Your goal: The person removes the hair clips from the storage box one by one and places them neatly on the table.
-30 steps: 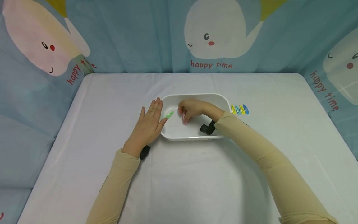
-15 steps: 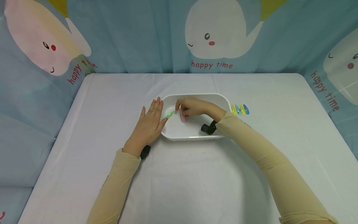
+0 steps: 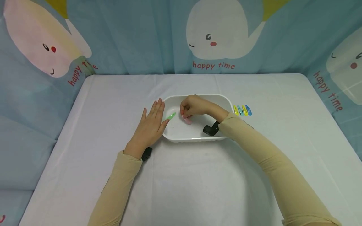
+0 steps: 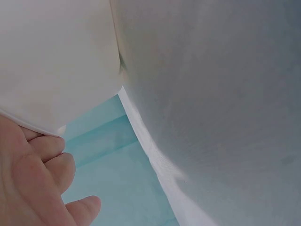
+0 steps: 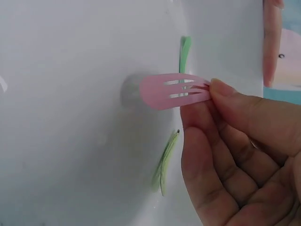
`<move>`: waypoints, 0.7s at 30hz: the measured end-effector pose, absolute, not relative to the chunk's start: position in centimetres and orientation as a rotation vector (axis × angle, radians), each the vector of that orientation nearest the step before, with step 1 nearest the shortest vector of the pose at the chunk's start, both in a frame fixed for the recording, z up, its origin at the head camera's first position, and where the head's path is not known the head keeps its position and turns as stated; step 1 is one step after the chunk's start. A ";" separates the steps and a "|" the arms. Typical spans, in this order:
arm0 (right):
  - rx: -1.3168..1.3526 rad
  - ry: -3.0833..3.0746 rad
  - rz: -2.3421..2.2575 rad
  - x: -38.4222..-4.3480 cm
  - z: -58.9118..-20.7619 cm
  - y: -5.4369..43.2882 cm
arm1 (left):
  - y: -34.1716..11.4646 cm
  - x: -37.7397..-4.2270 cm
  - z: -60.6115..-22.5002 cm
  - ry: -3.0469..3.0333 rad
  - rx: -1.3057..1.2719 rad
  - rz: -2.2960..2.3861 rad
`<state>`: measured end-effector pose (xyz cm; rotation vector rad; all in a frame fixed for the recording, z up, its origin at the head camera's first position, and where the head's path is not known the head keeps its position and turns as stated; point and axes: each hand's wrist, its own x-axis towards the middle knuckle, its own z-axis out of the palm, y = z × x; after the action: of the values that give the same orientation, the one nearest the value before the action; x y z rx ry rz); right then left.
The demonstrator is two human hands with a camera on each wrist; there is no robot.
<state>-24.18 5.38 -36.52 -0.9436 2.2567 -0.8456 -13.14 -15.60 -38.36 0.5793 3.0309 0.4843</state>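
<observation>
In the right wrist view, thumb and index finger of my right hand (image 5: 235,136) pinch a pink snap hair clip (image 5: 157,92) by one end. That hand (image 3: 193,106) is over the white tray (image 3: 195,139) in the head view, with the pink clip (image 3: 186,120) below its fingertips. A green hair clip (image 3: 171,115) lies at the tray's left end. Near it in the right wrist view is a yellow-green clip (image 5: 165,162), which the right hand hides from the head camera. My left hand (image 3: 150,124) rests against the tray's left rim, fingers extended.
Right of the tray, several hair clips lie in a row: a yellow one (image 3: 236,110), a teal one (image 3: 240,110), another yellow one (image 3: 244,110) and a blue one (image 3: 248,110). A white cloth (image 3: 198,182) covers the table. Blue whale-print curtains (image 3: 135,37) surround it.
The pink clip has turned from nearly upright to a slant in the right hand's fingers, and that hand has shifted slightly. The left hand has stayed in place.
</observation>
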 end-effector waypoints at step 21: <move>-0.658 2.322 -1.262 -23.4 -34.1 8.5 | -15.6 -13.2 -38.5 3.055 0.599 0.480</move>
<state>-23.41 8.49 -34.14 -0.6583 2.3216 -1.2619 -13.18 -15.58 -38.53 0.5988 3.0547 0.4799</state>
